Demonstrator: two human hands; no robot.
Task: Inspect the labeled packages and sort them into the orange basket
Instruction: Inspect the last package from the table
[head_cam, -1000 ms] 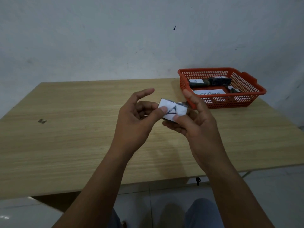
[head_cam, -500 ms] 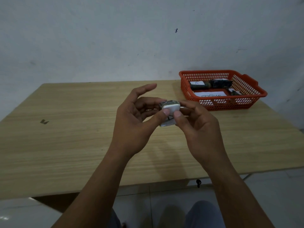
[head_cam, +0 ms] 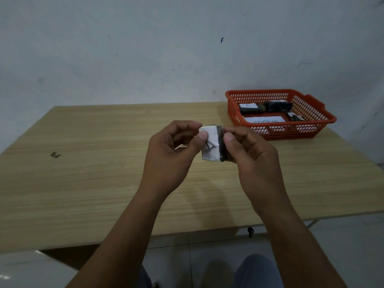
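We've got the package pinched between both hands above the table, white label with a drawn triangle facing us. Left hand grips its left edge, thumb on the label; right hand grips the dark right side. Looks like the inspect step. Next: right hand carries it to the orange basket, far right, other packages already inside.
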